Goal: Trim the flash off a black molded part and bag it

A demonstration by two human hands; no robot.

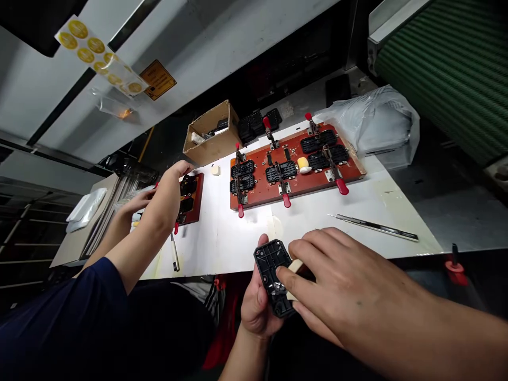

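Note:
My left hand (pixel 257 307) is closed around the edges of a black octagonal plastic housing (pixel 271 259), its ribbed inner side facing up. Over the housing's right side, my right hand (pixel 329 280) grips a cream-coloured pad (pixel 293 267) between thumb and fingers, close against the part. My fingers cover much of the pad, so whether it touches the ribs I cannot tell. Beyond my hands lies a red-brown fixture board (pixel 257 177) with several similar black parts under red-handled toggle clamps (pixel 284 193). A yellow and white roll-shaped piece (pixel 304 165) rests on that board.
On the white tabletop (pixel 246 238) lie a slim metal knife-like tool (pixel 375 226) and a small cream block (pixel 215 170). Behind stand a cardboard box (pixel 210 145) and a plastic bag (pixel 377 124). To the left, a co-worker's arms (pixel 154 211) reach over a smaller fixture (pixel 194 203).

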